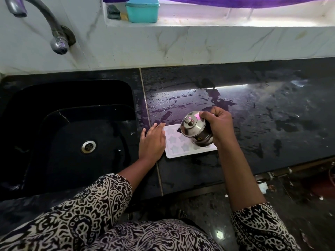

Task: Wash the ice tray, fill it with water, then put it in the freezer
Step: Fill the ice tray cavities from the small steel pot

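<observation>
**A:** What's over on the left?

**B:** A curved grey metal tap (36, 20) on a marble-veined wall. Below it is a glossy black sink (76, 95) with a round steel drain (88, 146) in its floor.

**A:** Any containers?

**B:** A teal lidded box (142, 9) stands on the window ledge, its contents hidden. On the desk (272, 109), just right of the sink, the left hand (152, 142) lies flat and released with its fingers straight. Its side is against the left rim of the ice tray (174, 144).

**A:** And the tray itself?

**B:** It is white and rectangular with star-shaped cells, and it lies flat on the desk. I cannot tell whether the cells hold water.

**A:** What's over it?

**B:** A shiny, round steel pot (194, 129) with a knobbed lid is tilted above the tray's right half. The right hand (217, 124) is grasping it, fingers curled round its far side. The desk is dark polished stone, streaked and beaded with water.
</observation>
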Available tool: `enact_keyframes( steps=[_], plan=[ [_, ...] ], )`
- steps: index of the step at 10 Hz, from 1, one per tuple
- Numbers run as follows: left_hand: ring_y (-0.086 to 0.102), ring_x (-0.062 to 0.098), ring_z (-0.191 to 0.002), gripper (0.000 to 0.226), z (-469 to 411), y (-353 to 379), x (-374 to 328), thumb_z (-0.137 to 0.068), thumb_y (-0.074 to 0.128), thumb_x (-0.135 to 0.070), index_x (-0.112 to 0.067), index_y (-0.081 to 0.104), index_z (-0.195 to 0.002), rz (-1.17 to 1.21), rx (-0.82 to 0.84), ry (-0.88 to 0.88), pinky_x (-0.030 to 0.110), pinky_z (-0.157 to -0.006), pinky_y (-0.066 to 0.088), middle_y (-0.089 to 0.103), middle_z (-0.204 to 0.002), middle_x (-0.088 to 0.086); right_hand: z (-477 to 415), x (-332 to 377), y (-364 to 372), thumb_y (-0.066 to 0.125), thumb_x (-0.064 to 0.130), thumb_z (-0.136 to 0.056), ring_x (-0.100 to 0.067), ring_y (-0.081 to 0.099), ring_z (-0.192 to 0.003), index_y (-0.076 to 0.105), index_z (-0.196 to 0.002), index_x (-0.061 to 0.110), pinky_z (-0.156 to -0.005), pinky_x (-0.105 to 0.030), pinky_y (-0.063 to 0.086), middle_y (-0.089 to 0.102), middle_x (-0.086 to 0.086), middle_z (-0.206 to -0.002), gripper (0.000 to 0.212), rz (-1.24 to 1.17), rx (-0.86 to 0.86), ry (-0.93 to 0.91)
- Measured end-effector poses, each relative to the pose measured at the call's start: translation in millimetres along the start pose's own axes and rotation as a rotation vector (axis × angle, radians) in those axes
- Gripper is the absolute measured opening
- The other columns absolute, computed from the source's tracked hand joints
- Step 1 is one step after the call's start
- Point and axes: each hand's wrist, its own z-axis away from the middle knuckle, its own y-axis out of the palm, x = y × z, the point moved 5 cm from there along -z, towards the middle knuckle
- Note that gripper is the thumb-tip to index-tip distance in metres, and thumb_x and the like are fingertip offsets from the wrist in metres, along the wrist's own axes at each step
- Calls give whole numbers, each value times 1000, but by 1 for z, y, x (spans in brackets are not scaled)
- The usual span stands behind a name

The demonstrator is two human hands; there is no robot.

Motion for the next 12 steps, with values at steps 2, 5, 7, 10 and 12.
enact_keyframes(
  steps=[2,5,7,10,12],
  plan=[
    [29,10,-141,41,0,0,-1,-102,31,-27,-21,43,-141,-8,2,-1,40,-116,11,46,-145,-2,-3,-3,-1,67,6,-79,-11,44,-55,39,-57,17,-52,-23,43,45,2,-55,36,-51,-9,24],
    [29,10,-141,41,0,-1,-1,-102,30,-27,-21,43,-141,-14,0,-2,40,-116,10,46,-146,-3,-5,-8,-1,67,7,-78,-16,45,-61,40,-57,17,-60,-30,44,46,0,-56,35,-112,-9,66],
    [29,9,-141,41,-1,1,0,-102,31,-27,-22,43,-141,-14,-3,-1,40,-116,11,46,-145,-4,-1,-4,0,67,7,-78,-17,43,-60,40,-57,17,-57,-28,42,44,-4,-60,36,-45,-10,3],
    [29,9,-141,41,-1,1,0,-102,31,-27,-22,42,-142,-15,2,-2,40,-116,10,46,-146,-4,-2,-3,1,67,7,-79,-13,45,-57,40,-57,18,-54,-25,43,46,-1,-58,36,-45,0,-7],
    [30,10,-141,41,0,1,0,-102,31,-27,-21,43,-141,-12,-4,0,41,-116,12,47,-145,-3,-5,-8,-2,66,3,-79,-11,42,-51,38,-54,17,-53,-23,41,45,5,-48,40,-241,12,86]
  ],
)
